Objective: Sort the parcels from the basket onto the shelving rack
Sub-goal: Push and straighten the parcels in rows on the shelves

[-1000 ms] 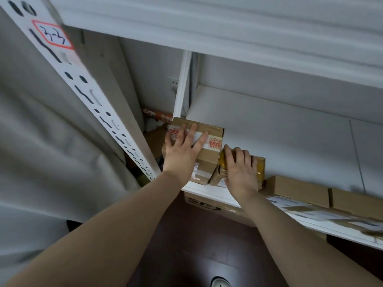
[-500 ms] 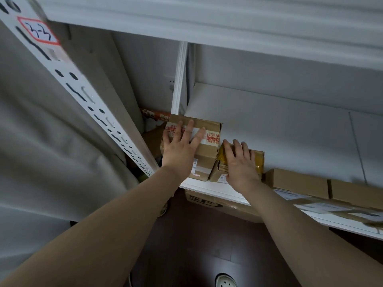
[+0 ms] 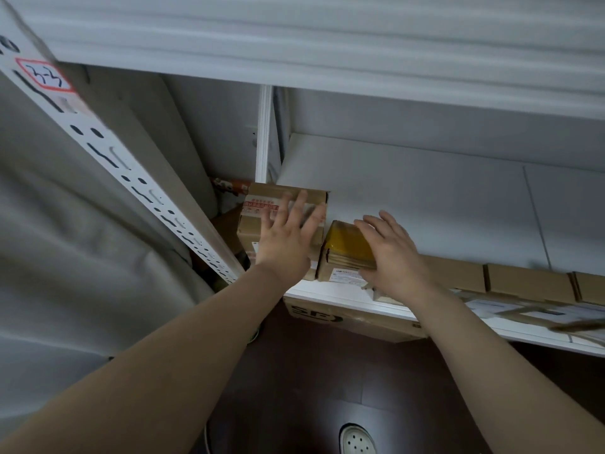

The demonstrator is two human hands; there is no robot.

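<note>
A brown cardboard parcel (image 3: 262, 217) with red-printed tape stands at the left end of the white shelf (image 3: 425, 204). My left hand (image 3: 289, 237) lies in front of it with straight, spread fingers over its taped top. Beside it on the right sits a smaller parcel (image 3: 343, 250) wrapped in yellow tape with a white label on its front. My right hand (image 3: 393, 253) is at that parcel's right side, fingers straight and relaxed. The basket is not in view.
A row of flat brown boxes (image 3: 523, 280) lines the shelf's front edge to the right. A perforated white upright (image 3: 108, 158) with a label reading 3-3 runs diagonally at left. A large box (image 3: 353, 319) sits under the shelf. Grey cloth (image 3: 65, 257) hangs at left.
Both hands have loosened and drawn slightly back and right from the two parcels. The right hand slid from the top of the yellow-taped parcel to its right side. The parcels stayed put.
</note>
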